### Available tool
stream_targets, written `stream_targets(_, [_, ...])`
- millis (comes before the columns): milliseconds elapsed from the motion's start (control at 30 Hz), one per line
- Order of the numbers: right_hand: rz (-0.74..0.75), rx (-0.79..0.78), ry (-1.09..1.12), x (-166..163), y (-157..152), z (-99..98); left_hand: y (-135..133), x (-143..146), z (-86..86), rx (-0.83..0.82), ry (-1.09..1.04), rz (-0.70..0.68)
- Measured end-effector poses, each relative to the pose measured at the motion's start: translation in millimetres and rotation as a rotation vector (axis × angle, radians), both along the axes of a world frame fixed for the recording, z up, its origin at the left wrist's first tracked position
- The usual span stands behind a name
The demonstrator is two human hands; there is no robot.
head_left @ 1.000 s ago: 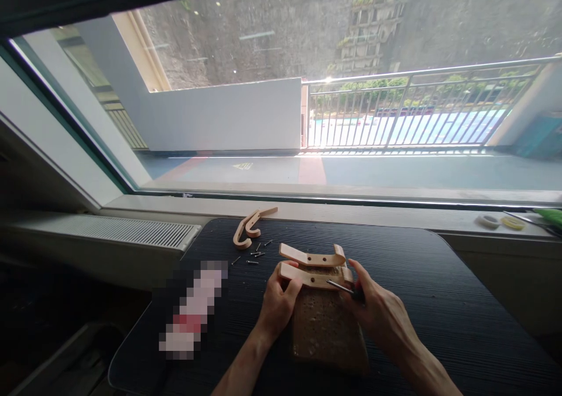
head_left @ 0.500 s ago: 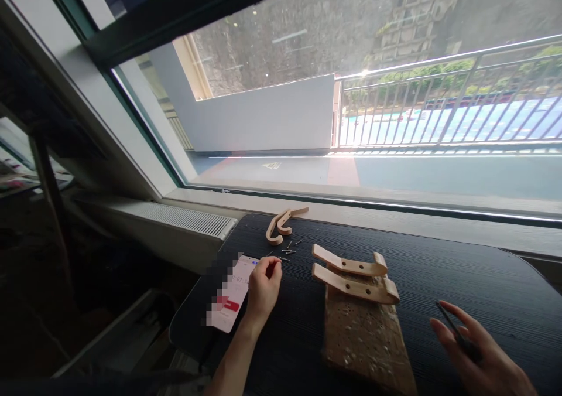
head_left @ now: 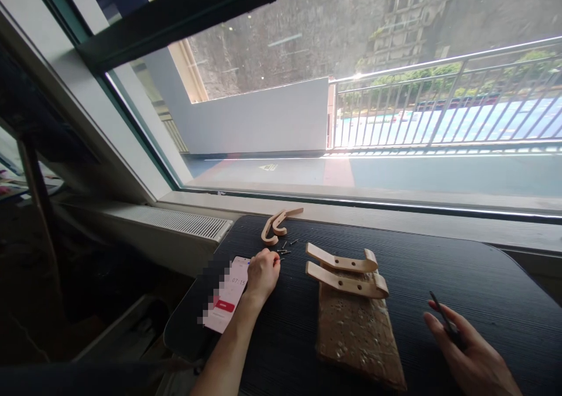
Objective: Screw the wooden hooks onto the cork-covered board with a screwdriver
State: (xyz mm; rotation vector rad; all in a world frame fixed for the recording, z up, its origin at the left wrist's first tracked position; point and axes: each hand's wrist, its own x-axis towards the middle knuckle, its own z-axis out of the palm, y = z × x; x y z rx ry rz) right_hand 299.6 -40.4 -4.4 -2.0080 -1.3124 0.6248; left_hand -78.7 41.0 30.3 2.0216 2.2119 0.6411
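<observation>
Observed from beside the black grained table (head_left: 439, 267) at the window.

The left hand (head_left: 262, 273) rests on the table edge-on, fingers curled in and fingertips drawn together at the near edge of a scatter of small dark screws (head_left: 284, 249). Whether a screw is pinched between them cannot be told. A white phone (head_left: 228, 295) lies flat just beside that wrist, on its outer side.

The right hand (head_left: 472, 355) lies low at the near right, well apart from the work, fingers loosely curled round a thin dark rod-like tool (head_left: 440, 315) whose tip points up and away.

Between the hands, a brown speckled board (head_left: 360, 337) lies flat. 2 pale wooden hooks (head_left: 345, 284) sit across its far end, side by side, upturned ends to the right. Neither hand touches them.

2 loose curved wooden hooks (head_left: 276, 223) lie beyond the screws, near the sill.
</observation>
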Motion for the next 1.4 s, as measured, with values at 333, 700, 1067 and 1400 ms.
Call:
stream_targets(333, [0.019,0.096,-0.049,-4,-5,3.6,-32,12,45.8,0.061,-0.103,-0.116])
stream_targets(700, [0.062,0.159,-0.065,-6,-13,5.4,-38,102,98.0,0.056,-0.091,-0.679])
stream_targets(1067, [0.085,0.182,-0.049,-6,-17,12.7,-25,126,94.9,-0.059,0.244,-0.775])
stream_targets(1400, [0.093,0.196,-0.044,-5,-18,12.4,-19,131,88.0,-0.063,0.325,-0.822])
